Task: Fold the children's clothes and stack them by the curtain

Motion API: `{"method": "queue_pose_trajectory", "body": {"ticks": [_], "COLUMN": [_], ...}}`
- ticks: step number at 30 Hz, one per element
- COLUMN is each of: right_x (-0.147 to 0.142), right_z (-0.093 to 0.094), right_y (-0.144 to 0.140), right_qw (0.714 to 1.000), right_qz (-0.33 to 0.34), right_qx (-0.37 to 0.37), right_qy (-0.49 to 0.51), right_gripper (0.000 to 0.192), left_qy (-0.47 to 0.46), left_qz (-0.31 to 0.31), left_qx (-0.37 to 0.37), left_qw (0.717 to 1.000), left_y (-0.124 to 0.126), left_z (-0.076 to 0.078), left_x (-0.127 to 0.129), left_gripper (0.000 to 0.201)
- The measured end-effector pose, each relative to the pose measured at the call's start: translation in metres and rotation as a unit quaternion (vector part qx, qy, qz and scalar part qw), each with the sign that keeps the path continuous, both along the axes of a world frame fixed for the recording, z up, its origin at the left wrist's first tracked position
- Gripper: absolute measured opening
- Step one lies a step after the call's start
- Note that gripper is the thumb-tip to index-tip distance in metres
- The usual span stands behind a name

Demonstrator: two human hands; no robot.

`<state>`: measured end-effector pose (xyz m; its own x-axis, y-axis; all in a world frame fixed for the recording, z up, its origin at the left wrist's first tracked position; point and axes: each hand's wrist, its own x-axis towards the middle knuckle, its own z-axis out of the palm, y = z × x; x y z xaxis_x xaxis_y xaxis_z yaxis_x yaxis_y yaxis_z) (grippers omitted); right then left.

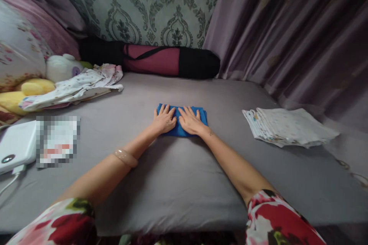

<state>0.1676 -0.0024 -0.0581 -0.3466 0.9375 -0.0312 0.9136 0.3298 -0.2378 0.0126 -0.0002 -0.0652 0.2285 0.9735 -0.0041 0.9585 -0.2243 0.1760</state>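
A folded blue cloth point(180, 129) lies flat on the grey bed sheet point(184, 172), near the middle of the view. My left hand point(166, 119) rests palm down on its left part, fingers spread. On the right part, my right hand point(191, 120) also lies flat with fingers apart. Both palms touch the cloth from above, and neither hand grips it. The hands cover much of the cloth, so its full shape is partly hidden. A pale bangle point(125, 157) sits on my left forearm.
To the right is a stack of folded white printed cloths point(290, 127). Rumpled printed clothes point(77, 86) lie at left beside plush toys point(61, 68). A white power bank point(18, 145) with a cable sits at far left. A long black and maroon bag point(155, 60) lies along the wall.
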Motion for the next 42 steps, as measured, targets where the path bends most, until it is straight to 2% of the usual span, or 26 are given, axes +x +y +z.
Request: {"method": "queue_pose_trajectory", "body": {"ticks": [3, 4, 10, 15, 18, 21, 24, 27, 30, 32, 34, 38, 42], "right_x": [0.009, 0.011, 0.017, 0.02, 0.029, 0.04, 0.046, 0.048, 0.038, 0.022, 0.001, -0.036, -0.042], "right_z": [-0.003, -0.006, -0.022, -0.014, -0.01, -0.015, -0.023, -0.021, -0.008, 0.0, 0.004, -0.006, -0.019], "right_y": [0.0, -0.001, -0.002, 0.0, 0.001, 0.0, -0.002, -0.002, -0.001, -0.002, -0.005, -0.011, -0.014], "right_qw": [0.997, 0.995, 0.995, 0.997, 0.996, 0.994, 0.995, 0.996, 0.994, 0.993, 0.994, 0.997, 0.998], "right_qz": [-0.043, -0.056, -0.081, -0.077, -0.085, -0.096, -0.093, -0.091, -0.106, -0.106, -0.078, -0.02, -0.022], "right_qx": [0.068, 0.081, 0.058, 0.032, 0.021, 0.043, 0.032, 0.018, 0.017, 0.049, 0.081, 0.063, 0.042], "right_qy": [0.004, -0.001, -0.02, -0.008, 0.009, 0.007, -0.001, -0.014, -0.029, -0.022, 0.004, 0.037, 0.033], "right_gripper": [0.061, 0.062, 0.064, 0.065, 0.066, 0.066, 0.066, 0.066, 0.065, 0.063, 0.063, 0.063, 0.065], "left_qy": [0.001, 0.001, 0.0, -0.005, -0.011, -0.009, -0.015, -0.032, -0.082, -0.136, -0.185, -0.231, -0.267], "left_qz": [0.009, 0.01, 0.01, 0.009, 0.014, 0.0, -0.012, -0.02, -0.034, -0.017, 0.009, 0.021, 0.024], "left_qx": [0.094, 0.104, 0.039, 0.021, 0.049, 0.051, 0.014, -0.005, -0.009, 0.017, 0.045, 0.054, 0.056], "left_qw": [0.995, 0.994, 0.999, 1.0, 0.999, 0.999, 1.0, 0.999, 0.996, 0.99, 0.982, 0.971, 0.962], "left_y": [-0.002, -0.003, -0.001, 0.0, -0.002, -0.006, -0.006, -0.001, 0.005, 0.007, 0.007, 0.005, 0.004], "left_z": [-0.001, -0.004, -0.019, -0.012, -0.008, -0.01, -0.015, -0.017, -0.017, -0.018, -0.02, -0.022, -0.021], "left_x": [-0.004, -0.006, -0.011, -0.013, -0.022, -0.034, -0.042, -0.049, -0.058, -0.064, -0.069, -0.07, -0.07], "left_gripper": [0.058, 0.059, 0.065, 0.066, 0.066, 0.065, 0.067, 0.068, 0.064, 0.063, 0.062, 0.061, 0.059]}}
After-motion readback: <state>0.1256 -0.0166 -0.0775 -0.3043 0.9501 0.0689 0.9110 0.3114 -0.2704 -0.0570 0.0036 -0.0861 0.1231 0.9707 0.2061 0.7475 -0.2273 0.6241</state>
